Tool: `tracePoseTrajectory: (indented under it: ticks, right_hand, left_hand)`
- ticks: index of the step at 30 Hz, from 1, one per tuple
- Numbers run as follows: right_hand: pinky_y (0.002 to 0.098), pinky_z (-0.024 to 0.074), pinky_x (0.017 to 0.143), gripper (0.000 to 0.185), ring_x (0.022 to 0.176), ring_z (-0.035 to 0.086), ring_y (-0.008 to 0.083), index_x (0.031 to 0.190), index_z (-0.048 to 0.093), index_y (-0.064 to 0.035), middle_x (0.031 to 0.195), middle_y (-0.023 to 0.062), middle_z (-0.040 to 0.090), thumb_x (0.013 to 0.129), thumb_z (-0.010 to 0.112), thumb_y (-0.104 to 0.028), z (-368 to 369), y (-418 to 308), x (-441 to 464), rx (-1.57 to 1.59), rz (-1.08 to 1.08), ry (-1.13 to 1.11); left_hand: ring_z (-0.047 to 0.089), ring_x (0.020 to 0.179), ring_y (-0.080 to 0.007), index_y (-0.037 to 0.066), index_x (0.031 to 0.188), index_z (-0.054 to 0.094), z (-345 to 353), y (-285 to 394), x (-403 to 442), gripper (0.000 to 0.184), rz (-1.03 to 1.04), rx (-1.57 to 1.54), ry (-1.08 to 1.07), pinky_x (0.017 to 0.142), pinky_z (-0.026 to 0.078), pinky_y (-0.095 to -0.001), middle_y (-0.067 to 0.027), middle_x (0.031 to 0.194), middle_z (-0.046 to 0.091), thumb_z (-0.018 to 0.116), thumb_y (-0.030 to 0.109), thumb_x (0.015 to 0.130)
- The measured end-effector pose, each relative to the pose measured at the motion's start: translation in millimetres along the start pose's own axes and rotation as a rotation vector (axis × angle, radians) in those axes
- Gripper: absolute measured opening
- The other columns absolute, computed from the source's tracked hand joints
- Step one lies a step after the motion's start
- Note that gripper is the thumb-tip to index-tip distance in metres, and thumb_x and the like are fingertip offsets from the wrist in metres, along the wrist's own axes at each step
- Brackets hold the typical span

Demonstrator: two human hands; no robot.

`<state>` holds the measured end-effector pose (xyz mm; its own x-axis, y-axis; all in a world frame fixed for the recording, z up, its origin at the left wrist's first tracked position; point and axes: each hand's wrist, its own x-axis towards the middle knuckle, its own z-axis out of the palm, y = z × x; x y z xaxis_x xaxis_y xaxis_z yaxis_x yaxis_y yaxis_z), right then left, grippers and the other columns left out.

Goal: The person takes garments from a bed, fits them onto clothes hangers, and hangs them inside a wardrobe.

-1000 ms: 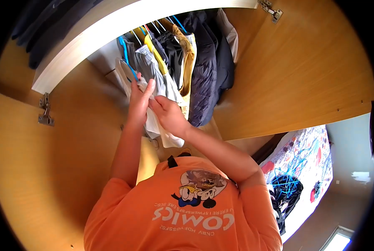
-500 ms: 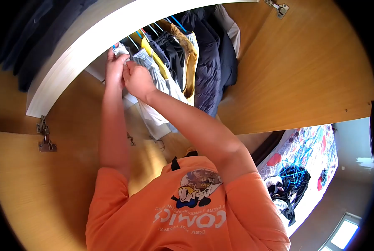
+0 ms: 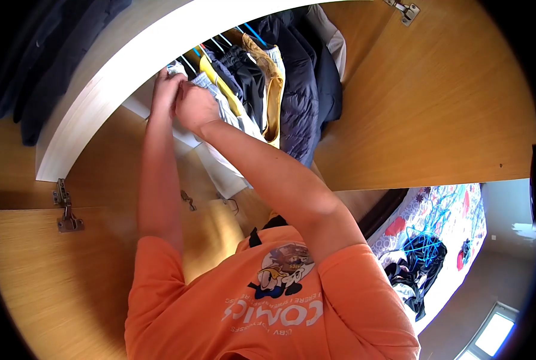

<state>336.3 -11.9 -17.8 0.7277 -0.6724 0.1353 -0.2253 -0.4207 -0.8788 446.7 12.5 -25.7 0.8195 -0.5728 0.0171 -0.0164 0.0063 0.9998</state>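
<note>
At the left end of a row of hanging clothes, my left hand point(image 3: 166, 93) is closed on a white garment point(image 3: 176, 69) just below the shelf edge. My right hand point(image 3: 196, 108) is closed close beside it, its fingers curled at the same spot; whatever they pinch is hidden. Just right of the hands hang light shorts point(image 3: 203, 81), a yellow garment point(image 3: 221, 80), black shorts point(image 3: 247, 66) and a brown-and-yellow garment point(image 3: 273, 90). Beyond them is a dark puffy jacket point(image 3: 297, 102).
A white shelf edge point(image 3: 94, 102) curves above my hands, with dark clothes point(image 3: 55, 66) over it. Wooden wardrobe doors point(image 3: 424, 102) stand open on both sides. Behind me, blue hangers point(image 3: 427, 240) and dark clothes point(image 3: 416, 279) lie on a flowered bed point(image 3: 460, 204).
Both hands stay together at the white garment, with my right hand turned slightly and more of its back showing. The whole view has shifted a little.
</note>
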Motion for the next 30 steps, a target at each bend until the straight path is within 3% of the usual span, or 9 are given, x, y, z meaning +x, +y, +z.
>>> tracePoseTrajectory:
  ticks: [10, 15, 18, 19, 21, 23, 24, 26, 30]
  right_hand:
    - [0.0427, 0.0493, 0.077, 0.025, 0.09, 0.062, 0.033, 0.096, 0.062, -0.0064, 0.097, 0.0177, 0.064, 0.077, 0.054, -0.021, -9.1, -10.0, 16.4, -0.207, 0.106, -0.162]
    - [0.0461, 0.0487, 0.074, 0.023, 0.084, 0.063, 0.036, 0.096, 0.057, -0.0062, 0.092, 0.0202, 0.064, 0.084, 0.047, -0.024, 5.5, 27.5, 5.2, -0.088, 0.073, -0.11]
    - [0.0479, 0.0486, 0.071, 0.021, 0.078, 0.063, 0.0373, 0.096, 0.054, -0.0063, 0.086, 0.0206, 0.064, 0.086, 0.044, -0.022, 4.6, 34.6, -1.9, -0.115, 0.045, -0.02]
    - [0.0458, 0.0483, 0.075, 0.028, 0.086, 0.062, 0.0361, 0.107, 0.052, -0.0064, 0.097, 0.0213, 0.062, 0.088, 0.044, -0.026, -6.1, 33.7, -4.6, -0.154, 0.069, -0.124]
    - [0.0451, 0.0471, 0.078, 0.034, 0.091, 0.061, 0.0351, 0.112, 0.05, -0.0066, 0.104, 0.0209, 0.059, 0.088, 0.046, -0.029, -11.0, 47.4, -17.0, -0.24, -0.033, -0.02]
    - [0.0439, 0.0428, 0.088, 0.049, 0.103, 0.056, 0.0326, 0.126, 0.044, -0.0069, 0.121, 0.019, 0.049, 0.086, 0.05, -0.036, -10.8, 85.3, -20.2, -0.407, -0.248, 0.076]
    - [0.0458, 0.0417, 0.089, 0.042, 0.099, 0.058, 0.0323, 0.118, 0.049, -0.0055, 0.114, 0.0191, 0.054, 0.085, 0.052, -0.031, -18.4, 92.6, -27.5, -0.382, -0.263, 0.104]
    - [0.047, 0.0444, 0.086, 0.031, 0.096, 0.06, 0.033, 0.108, 0.055, -0.0054, 0.107, 0.0174, 0.059, 0.085, 0.05, -0.026, -45.1, 95.4, -35.8, -0.482, -0.069, -0.247]
    - [0.0474, 0.0496, 0.074, 0.02, 0.094, 0.062, 0.0326, 0.097, 0.06, -0.0151, 0.097, 0.0132, 0.064, 0.082, 0.046, -0.015, -79.6, 133.2, -69.8, -0.466, -0.069, -0.459]
  left_hand:
    - [0.055, 0.062, -0.0148, 0.01, 0.132, 0.037, -11.1, -10.0, 27.6, 0.06, -0.145, 0.029, -0.122, 0.056, 0.047, -0.0273, -0.0075, 0.082, 0.056, 0.054, -0.002, 0.075]
    - [0.055, 0.07, -0.0137, 0.021, 0.142, 0.025, 5.1, -41.3, 15.2, 0.074, 0.0, 0.106, 0.043, 0.057, 0.046, -0.0275, -0.0042, 0.097, 0.055, 0.049, -0.004, 0.076]
    - [0.055, 0.085, -0.0179, 0.018, 0.143, 0.02, 20.3, -21.4, -6.2, 0.072, -0.109, 0.017, 0.008, 0.067, 0.048, -0.0288, -0.009, 0.11, 0.052, 0.048, -0.001, 0.079]
    - [0.055, 0.085, -0.0179, 0.018, 0.143, 0.02, 21.0, -26.0, -4.1, 0.072, -0.109, 0.018, 0.001, 0.067, 0.048, -0.0288, -0.009, 0.11, 0.052, 0.048, -0.001, 0.079]
    - [0.056, 0.099, -0.0282, 0.012, 0.145, 0.012, 20.6, -45.4, 5.9, 0.074, 0.043, 0.192, 0.076, 0.08, 0.047, -0.0337, -0.0209, 0.126, 0.047, 0.049, 0.009, 0.081]
    - [0.047, 0.112, -0.0336, 0.004, 0.141, 0.019, 21.9, -67.3, 10.2, 0.066, 0.145, 0.197, 0.136, 0.095, 0.037, -0.0359, -0.0259, 0.131, 0.039, 0.05, 0.017, 0.084]
    - [0.043, 0.117, -0.0346, 0.003, 0.14, 0.022, 24.9, -75.0, 10.6, 0.064, 0.157, 0.22, 0.153, 0.1, 0.033, -0.0367, -0.0264, 0.133, 0.036, 0.051, 0.019, 0.085]
    - [0.032, 0.125, -0.0369, 0.004, 0.138, 0.028, 46.4, -68.3, -15.9, 0.062, 0.274, 0.429, 0.256, 0.104, 0.025, -0.0404, -0.026, 0.137, 0.03, 0.054, 0.022, 0.085]
    - [0.021, 0.13, -0.0356, 0.012, 0.136, 0.036, 93.0, -56.1, -67.6, 0.057, 0.866, 0.955, 0.303, 0.105, 0.018, -0.0484, -0.0192, 0.137, 0.03, 0.056, 0.025, 0.084]
